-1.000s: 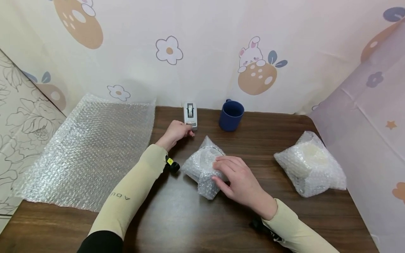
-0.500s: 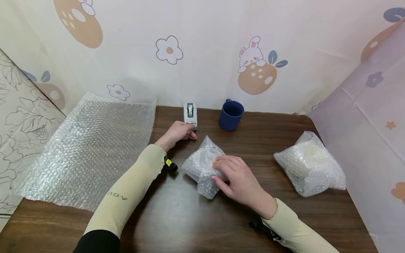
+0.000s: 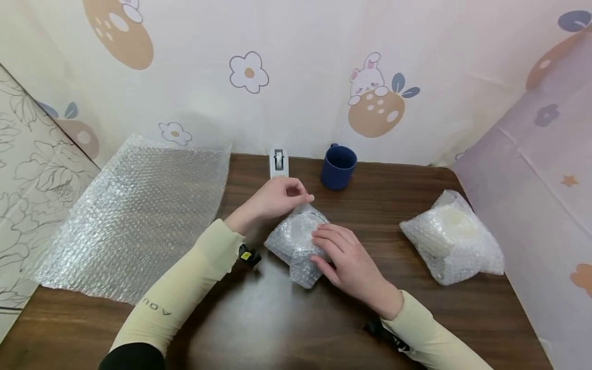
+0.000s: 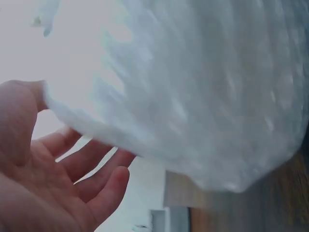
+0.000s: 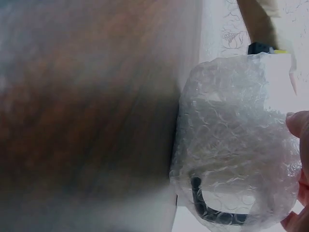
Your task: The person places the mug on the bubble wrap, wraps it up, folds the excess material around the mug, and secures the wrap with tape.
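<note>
My right hand (image 3: 349, 262) holds a bubble-wrapped bundle (image 3: 296, 234) on the table, thumb at its near side and fingers over its top. Through the wrap in the right wrist view, the bundle (image 5: 231, 145) shows a dark curved strip low down. My left hand (image 3: 279, 198) hovers at the bundle's far corner, tips of thumb and forefinger together on what seems a bit of clear tape, too small to make out. Wrap (image 4: 193, 96) hides the thumb tip in the left wrist view. Just beyond that hand stands a white tape dispenser (image 3: 278, 160), its front end covered.
A dark blue mug (image 3: 338, 167) stands at the back, right of the dispenser. Another wrapped bundle (image 3: 455, 236) lies at the right. A large bubble wrap sheet (image 3: 139, 216) covers the table's left side. A patterned curtain (image 3: 300, 103) hangs along the back edge.
My left hand has left the dispenser's front end and moved right and nearer, to the bundle's far corner. The right hand keeps its place on the bundle.
</note>
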A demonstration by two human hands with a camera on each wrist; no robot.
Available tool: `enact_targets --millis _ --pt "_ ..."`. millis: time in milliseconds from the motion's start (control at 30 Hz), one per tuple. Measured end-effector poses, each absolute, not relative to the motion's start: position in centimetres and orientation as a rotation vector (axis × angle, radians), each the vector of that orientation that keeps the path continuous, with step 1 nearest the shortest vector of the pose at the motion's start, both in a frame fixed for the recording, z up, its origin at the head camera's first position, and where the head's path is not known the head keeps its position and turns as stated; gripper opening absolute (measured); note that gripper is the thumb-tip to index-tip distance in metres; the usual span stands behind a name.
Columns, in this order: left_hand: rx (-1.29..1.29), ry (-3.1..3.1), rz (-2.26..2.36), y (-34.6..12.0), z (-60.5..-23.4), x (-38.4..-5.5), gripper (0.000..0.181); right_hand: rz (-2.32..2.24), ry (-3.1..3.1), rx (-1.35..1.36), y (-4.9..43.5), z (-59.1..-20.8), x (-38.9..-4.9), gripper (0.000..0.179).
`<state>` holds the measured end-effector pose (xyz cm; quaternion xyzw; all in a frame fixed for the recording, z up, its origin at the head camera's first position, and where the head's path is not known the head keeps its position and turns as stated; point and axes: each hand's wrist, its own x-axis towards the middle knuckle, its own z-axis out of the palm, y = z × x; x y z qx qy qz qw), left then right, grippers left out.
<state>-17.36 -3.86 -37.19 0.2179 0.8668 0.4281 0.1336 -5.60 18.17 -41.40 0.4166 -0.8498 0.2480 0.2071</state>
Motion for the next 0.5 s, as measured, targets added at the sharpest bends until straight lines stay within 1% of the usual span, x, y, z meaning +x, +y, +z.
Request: enact_targets --millis 100,133,200,367,433,500 --pt "0.753 2.476 1.2 -4.0 -36.5 -16.5 0.019 0.693 -2.384 1.155 18.2 -41.2 -5.5 0.038" --pt "0.786 2.46 1.191 -4.0 -36.3 -16.3 0.021 0.69 -2.406 1.148 18.3 -41.1 -5.5 0.038" --pt "0.862 2.443 1.16 -4.2 -36.1 -15.8 0.029 0.675 -2.459 1.135 18.4 -40.8 -5.5 0.039" --pt "1.09 2.406 1.109 -4.8 -36.3 -15.1 0.056 0.623 -2.551 1.12 18.4 -40.2 -5.5 0.037" --pt "1.165 2.401 1.116 -5.2 -36.4 -14.9 0.061 0.615 -2.564 1.12 18.3 -40.1 -5.5 0.036" --pt "1.196 2.403 1.153 -5.8 -36.4 -14.6 0.06 0.61 -2.574 1.12 18.2 -40.1 -5.4 0.037"
